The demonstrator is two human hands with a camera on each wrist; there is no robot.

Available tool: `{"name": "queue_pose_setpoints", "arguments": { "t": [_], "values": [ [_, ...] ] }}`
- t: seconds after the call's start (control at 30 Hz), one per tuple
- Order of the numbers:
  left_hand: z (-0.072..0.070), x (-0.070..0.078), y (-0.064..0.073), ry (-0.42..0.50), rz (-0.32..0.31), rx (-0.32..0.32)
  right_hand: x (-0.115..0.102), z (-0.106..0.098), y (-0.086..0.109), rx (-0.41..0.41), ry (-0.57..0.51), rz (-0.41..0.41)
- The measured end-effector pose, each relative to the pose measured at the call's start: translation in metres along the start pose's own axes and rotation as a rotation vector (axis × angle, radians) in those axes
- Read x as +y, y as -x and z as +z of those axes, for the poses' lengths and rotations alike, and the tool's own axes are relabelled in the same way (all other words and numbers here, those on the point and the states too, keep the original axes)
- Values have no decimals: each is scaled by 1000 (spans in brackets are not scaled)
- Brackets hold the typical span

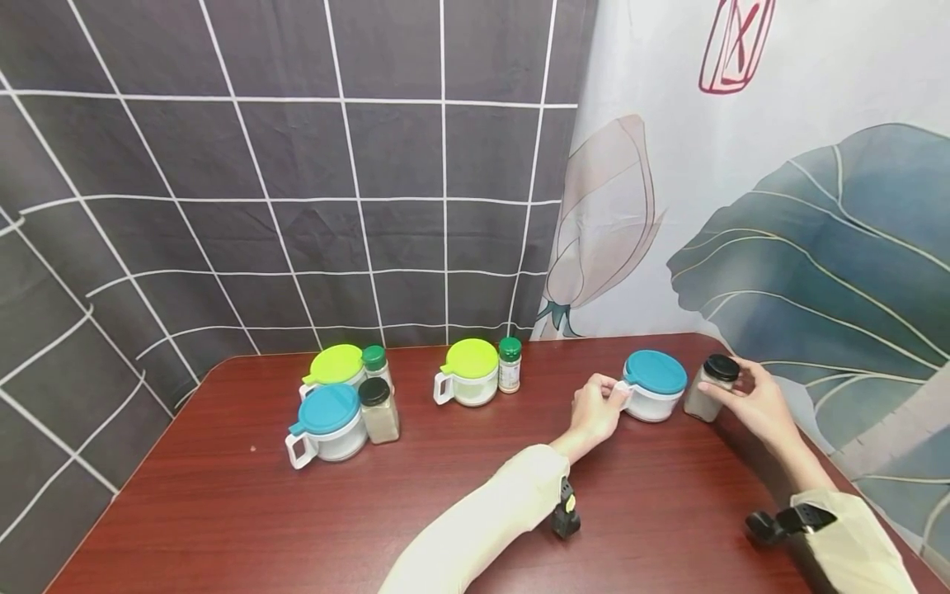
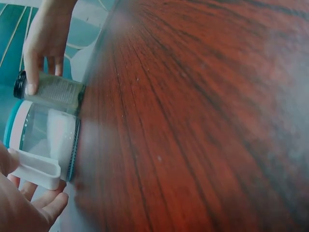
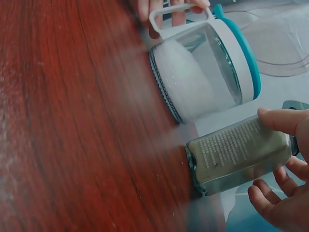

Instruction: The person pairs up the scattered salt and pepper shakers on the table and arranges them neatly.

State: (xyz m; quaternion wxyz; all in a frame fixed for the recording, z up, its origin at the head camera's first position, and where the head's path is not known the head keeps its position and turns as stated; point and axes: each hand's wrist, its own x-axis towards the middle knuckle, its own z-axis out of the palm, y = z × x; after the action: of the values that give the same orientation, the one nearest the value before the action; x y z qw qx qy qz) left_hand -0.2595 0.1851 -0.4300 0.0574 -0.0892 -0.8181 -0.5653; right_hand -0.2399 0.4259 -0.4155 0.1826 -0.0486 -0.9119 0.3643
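Note:
On the right of the table, my left hand (image 1: 598,411) pinches the white handle (image 2: 38,169) of a clear glass seasoning jar (image 3: 193,77) with a blue lid (image 1: 656,372). White contents heap inside the jar. My right hand (image 1: 760,406) grips a square glass spice bottle (image 3: 236,152) near its black cap (image 1: 721,367), thumb on one side and fingers on the other. Greyish powder fills this bottle, and small printed text covers one face. It stands just right of the blue-lidded jar, slightly tilted in the head view.
At left stand a blue-lidded jar (image 1: 342,442), a green-lidded jar (image 1: 336,365), a black-capped bottle (image 1: 381,419) and a green-capped bottle (image 1: 375,360). Mid-table at the back, another green-lidded jar (image 1: 475,388) stands beside a green-capped shaker (image 1: 509,371). Curtains hang behind the brown table (image 1: 223,503).

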Motion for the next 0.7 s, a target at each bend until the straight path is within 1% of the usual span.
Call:
{"name": "queue_pose_setpoints", "arguments": {
  "t": [0.17,0.3,0.53,0.7],
  "values": [
    [-3,0,0,-2,30,-14,0,2,-2,-27,-21,32],
    [-2,1,-2,6,41,-26,0,0,-3,-39,-21,39],
    [-1,2,-4,-24,38,-7,-2,1,-3,-22,0,23],
    [-4,2,-5,-25,57,-3,-4,2,-4,-6,15,34]
  ]
}}
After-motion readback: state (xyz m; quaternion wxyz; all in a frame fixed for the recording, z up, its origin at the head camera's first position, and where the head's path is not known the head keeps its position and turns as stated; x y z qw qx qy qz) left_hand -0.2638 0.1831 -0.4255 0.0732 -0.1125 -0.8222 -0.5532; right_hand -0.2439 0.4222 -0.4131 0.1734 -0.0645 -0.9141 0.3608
